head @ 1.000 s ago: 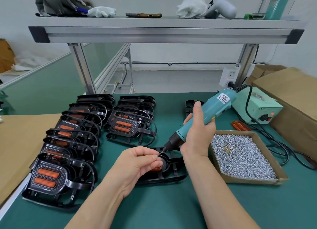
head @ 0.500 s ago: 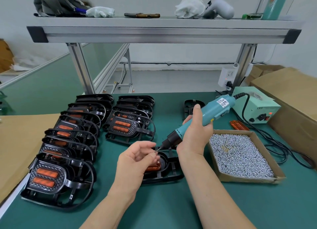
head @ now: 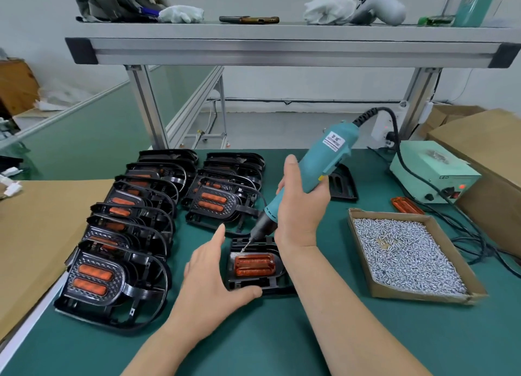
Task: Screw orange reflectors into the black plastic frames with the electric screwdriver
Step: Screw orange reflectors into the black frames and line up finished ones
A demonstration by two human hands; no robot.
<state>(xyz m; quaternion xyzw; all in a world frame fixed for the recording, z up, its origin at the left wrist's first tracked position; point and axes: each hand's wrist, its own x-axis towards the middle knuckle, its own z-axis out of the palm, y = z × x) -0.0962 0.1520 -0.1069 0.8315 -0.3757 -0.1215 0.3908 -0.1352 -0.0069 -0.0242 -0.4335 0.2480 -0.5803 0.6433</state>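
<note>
One ribbed orange reflector (head: 254,265) in rounded black frame (head: 248,283)

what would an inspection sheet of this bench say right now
surface: green mat.
job's things: reflector lies in frame, screwdriver bit at its upper left corner; finished frames stacked left; screw box right.
clutter: spare reflector beyond the screw box; cardboard sheet far left.
hands: left hand steadies the frame, fingers straight; right hand grips the screwdriver.
cables: cord runs from screwdriver to power unit; loose loops right of the screw box.
surroundings: shelf overhead with gloves and phone; cartons at right.
</note>
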